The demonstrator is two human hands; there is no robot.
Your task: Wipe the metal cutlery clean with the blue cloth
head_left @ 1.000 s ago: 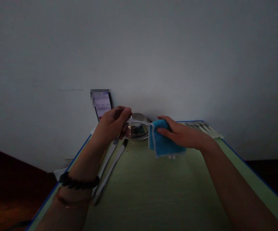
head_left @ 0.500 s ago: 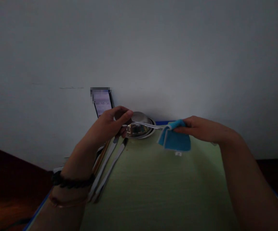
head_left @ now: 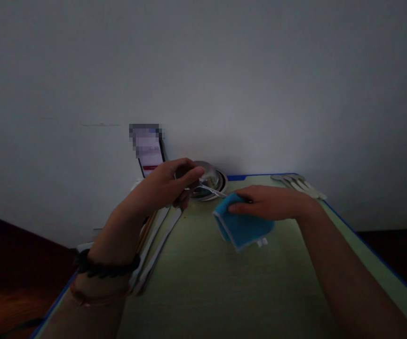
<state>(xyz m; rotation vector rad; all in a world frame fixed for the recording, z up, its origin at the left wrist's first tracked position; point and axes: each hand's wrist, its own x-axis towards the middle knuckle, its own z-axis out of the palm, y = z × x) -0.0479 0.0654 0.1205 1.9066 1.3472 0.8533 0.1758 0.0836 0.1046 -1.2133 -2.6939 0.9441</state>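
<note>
My left hand is closed around one end of a slim metal piece of cutlery. Its head is hidden by the fingers, so I cannot tell its kind. At the other end, my right hand pinches a folded blue cloth against the handle. Just behind the left fingertips, upturned shiny metal bowls stand by the wall.
Table knives and brown chopsticks lie left on the pale green table. Several pieces of metal cutlery lie at the back right. A phone leans against the wall.
My right hand has moved left and slightly down with the cloth, closer to my left hand. The left hand has shifted slightly right. Cutlery at the back right now shows.
</note>
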